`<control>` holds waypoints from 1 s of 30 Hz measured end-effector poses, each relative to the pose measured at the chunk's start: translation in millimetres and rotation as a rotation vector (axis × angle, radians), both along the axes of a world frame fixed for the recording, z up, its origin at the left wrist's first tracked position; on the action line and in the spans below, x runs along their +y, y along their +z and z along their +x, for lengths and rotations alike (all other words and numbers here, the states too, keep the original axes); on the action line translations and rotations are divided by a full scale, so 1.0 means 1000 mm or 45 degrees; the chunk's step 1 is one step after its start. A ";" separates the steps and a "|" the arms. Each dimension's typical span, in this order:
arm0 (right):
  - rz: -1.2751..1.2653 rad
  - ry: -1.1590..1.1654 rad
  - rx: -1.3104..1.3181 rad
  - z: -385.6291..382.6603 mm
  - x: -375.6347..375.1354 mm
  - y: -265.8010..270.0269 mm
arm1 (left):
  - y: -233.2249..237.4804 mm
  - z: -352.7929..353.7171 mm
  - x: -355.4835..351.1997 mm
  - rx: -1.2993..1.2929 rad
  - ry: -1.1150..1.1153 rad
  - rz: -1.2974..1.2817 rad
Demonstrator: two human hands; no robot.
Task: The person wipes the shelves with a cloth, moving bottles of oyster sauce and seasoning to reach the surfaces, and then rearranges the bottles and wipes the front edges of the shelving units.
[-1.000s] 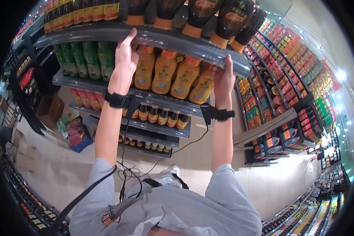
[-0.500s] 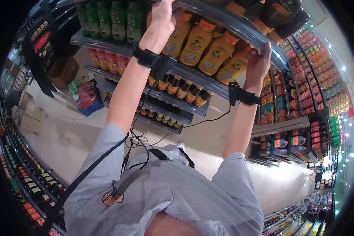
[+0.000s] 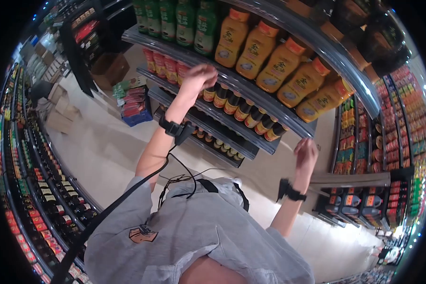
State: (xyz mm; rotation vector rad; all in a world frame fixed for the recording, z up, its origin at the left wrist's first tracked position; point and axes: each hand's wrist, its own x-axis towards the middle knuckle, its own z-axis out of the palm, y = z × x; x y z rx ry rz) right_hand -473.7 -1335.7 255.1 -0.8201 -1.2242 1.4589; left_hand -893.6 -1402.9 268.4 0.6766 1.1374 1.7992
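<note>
My left hand [image 3: 199, 78] is in front of the shelves, its fingers loosely bent and nothing in them, overlapping the pink-red containers [image 3: 170, 69] in this view. Lower on the right, my right hand [image 3: 306, 152] is just below the end of the bottle shelf's front edge [image 3: 251, 87], also loosely bent and holding nothing. Yellow oyster sauce bottles [image 3: 273, 64] with orange caps stand in a row on that shelf, the rightmost one [image 3: 325, 100] tilted. Green bottles [image 3: 188, 24] stand to their left. Black bands with small devices circle both wrists.
Dark-capped jars [image 3: 239, 107] line the tier below. A clear-edged upper shelf [image 3: 338, 45] carries large dark bottles [image 3: 371, 35]. A black cable [image 3: 113, 203] runs along my left arm. A cardboard box [image 3: 110, 68] and a blue crate [image 3: 137, 117] are at left; packed shelves curve around both sides.
Both hands have come down from the upper shelf edge toward my body, the left to the lower tiers, the right below the bottle shelf. The view has shifted, showing more yellow bottles.
</note>
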 end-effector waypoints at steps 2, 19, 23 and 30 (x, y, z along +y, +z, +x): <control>-0.308 0.014 0.051 0.017 -0.008 -0.057 | -0.041 -0.012 -0.004 -0.098 0.064 -0.170; -0.203 -0.419 0.332 -0.022 0.029 -0.091 | -0.103 -0.021 0.062 -0.655 0.280 0.032; -0.194 -0.401 0.319 -0.022 0.034 -0.093 | -0.107 -0.021 0.065 -0.652 0.302 0.087; -0.160 -0.371 0.329 -0.022 0.031 -0.090 | -0.110 -0.019 0.066 -0.593 0.317 0.125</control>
